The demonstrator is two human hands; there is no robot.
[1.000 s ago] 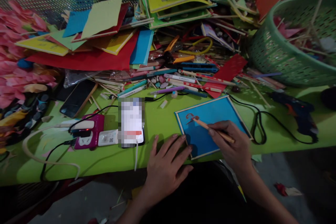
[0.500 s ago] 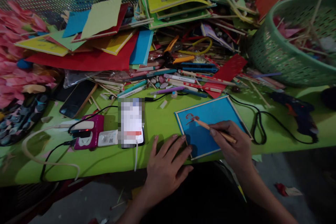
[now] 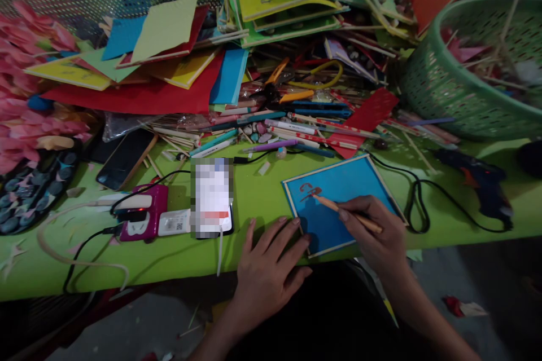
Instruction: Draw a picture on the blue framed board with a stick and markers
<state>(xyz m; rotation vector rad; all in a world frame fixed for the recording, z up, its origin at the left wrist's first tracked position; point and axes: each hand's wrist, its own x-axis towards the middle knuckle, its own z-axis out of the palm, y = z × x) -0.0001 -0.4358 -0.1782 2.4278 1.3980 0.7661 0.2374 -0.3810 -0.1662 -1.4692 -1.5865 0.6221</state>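
A blue card (image 3: 342,203) edged with thin pale sticks lies at the table's front edge, tilted slightly. Reddish-brown lettering shows near its upper left corner. My right hand (image 3: 372,231) rests over the card's right part, its fingers closed on a slim orange pen (image 3: 332,205) whose tip meets the lettering. Flat on the table and the card's left edge is my left hand (image 3: 271,262), fingers spread, fingertips on the frame. A phone (image 3: 213,197) with a lit, blurred screen lies to the left of that hand.
A magenta power adapter (image 3: 146,211) with cables sits at left, near a dark phone (image 3: 126,159). Pens, sticks, pliers (image 3: 275,82) and coloured cards pile up behind. At right stand a green basket (image 3: 427,79) and a glue gun (image 3: 478,177) with its black cord.
The pen tip has shifted very slightly down and right, and the reddish-brown lettering shows more strokes. My left hand stays in place.
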